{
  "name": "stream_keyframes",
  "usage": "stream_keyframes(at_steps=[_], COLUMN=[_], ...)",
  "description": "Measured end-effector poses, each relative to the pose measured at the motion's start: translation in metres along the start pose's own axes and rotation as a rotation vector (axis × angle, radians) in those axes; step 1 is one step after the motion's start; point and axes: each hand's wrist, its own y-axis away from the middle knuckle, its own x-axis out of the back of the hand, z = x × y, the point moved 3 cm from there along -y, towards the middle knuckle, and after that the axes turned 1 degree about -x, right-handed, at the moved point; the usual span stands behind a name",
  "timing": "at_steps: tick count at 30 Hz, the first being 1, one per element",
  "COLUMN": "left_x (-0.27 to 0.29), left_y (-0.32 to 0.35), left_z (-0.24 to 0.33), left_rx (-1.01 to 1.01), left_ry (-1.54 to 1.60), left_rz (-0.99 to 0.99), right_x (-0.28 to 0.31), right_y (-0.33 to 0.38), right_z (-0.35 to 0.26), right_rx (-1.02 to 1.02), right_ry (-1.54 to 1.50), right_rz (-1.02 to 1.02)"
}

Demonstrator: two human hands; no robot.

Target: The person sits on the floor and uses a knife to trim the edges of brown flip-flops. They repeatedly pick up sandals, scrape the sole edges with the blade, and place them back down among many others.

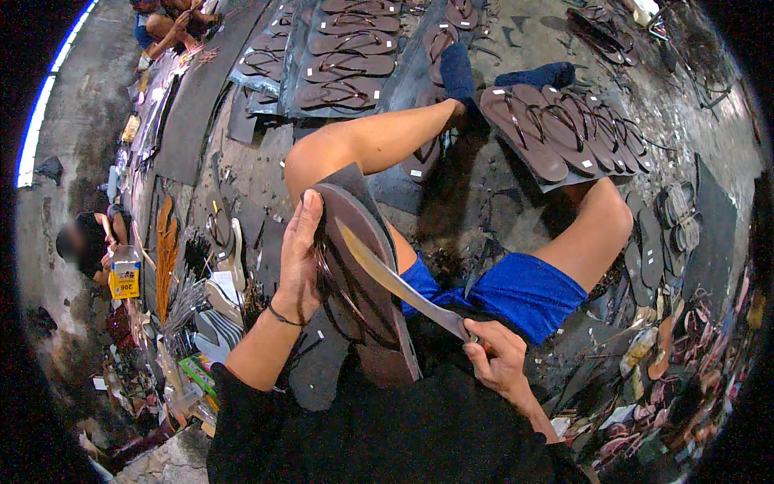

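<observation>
My left hand (300, 258) grips a brown flip-flop (334, 230) by its side, thumb pointing up along the edge. Behind the flip-flop sits a dark flat sheet (355, 179), whose corner juts past the rounded end of the sole. Closed around the handle of a long curved knife (391, 280) is my right hand (497, 360). The blade slants up and left across the flip-flop, its tip near the rounded end. Whether the edge touches the sole I cannot tell. The strap (343, 302) hangs on the side nearer my left hand.
Rows of brown flip-flops (351, 42) lie on sheets ahead. Several more flip-flops (564, 133) rest on a dark sheet by my right leg. Scraps (645, 403) litter the right side. A yellow container (126, 278) and a person (101, 234) are at left.
</observation>
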Motion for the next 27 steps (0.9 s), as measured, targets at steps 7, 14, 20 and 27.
stream_keyframes(at_steps=[7,14,20,27], left_x=[-0.001,0.000,-0.012,-0.023], left_y=[-0.011,-0.010,-0.002,-0.005], left_z=[-0.003,-0.007,-0.007,-0.015], left_rx=[-0.017,0.003,-0.118,-0.247], left_ry=[0.053,0.045,-0.168,-0.340], left_rz=[-0.052,-0.067,-0.013,-0.280], right_x=[-0.003,-0.004,0.017,0.045], right_y=[-0.005,-0.016,-0.051,-0.106], right_z=[0.004,0.002,-0.025,-0.063], right_rx=[-0.034,0.071,0.020,0.021], right_ry=[0.012,0.110,0.239,0.238], right_rz=[0.018,0.039,-0.009,-0.091])
